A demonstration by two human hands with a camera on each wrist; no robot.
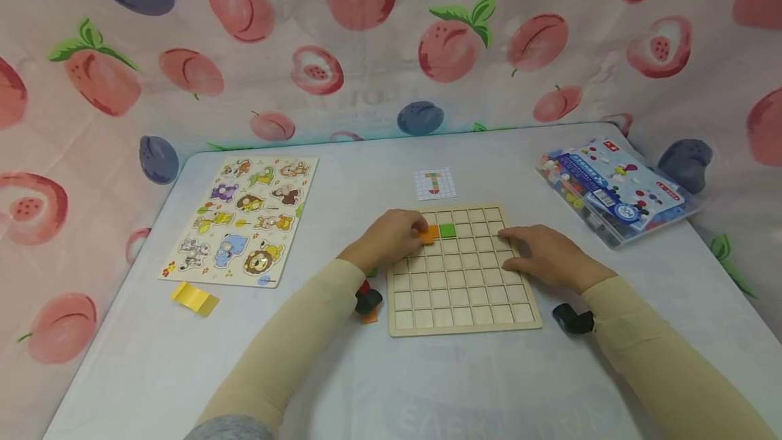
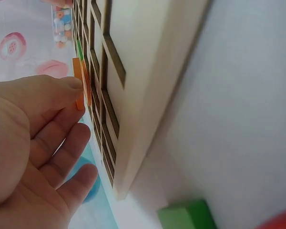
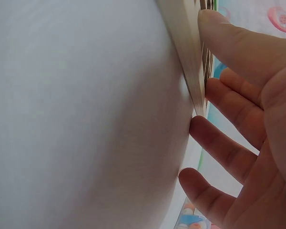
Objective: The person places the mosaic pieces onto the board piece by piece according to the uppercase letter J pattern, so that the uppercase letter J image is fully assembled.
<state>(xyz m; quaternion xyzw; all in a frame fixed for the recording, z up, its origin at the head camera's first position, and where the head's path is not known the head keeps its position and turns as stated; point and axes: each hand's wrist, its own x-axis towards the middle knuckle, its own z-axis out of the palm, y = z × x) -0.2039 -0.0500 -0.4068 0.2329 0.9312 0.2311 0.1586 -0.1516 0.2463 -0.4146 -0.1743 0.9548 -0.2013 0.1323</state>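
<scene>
My left hand pinches an orange square tile between thumb and fingers over the upper left part of the wooden grid board. Beside that tile, another orange tile shows in the left wrist view, apparently in the grid. A green tile lies in a cell just to the right. At the board's right edge rests my right hand, its thumb and fingertips touching the rim and its fingers spread and relaxed. A small pattern card with a coloured figure lies behind the board.
Left of the board, partly hidden by my arm, lie a green block, a red piece and an orange piece. An animal puzzle board and a yellow strip are at left. A plastic case stands at right.
</scene>
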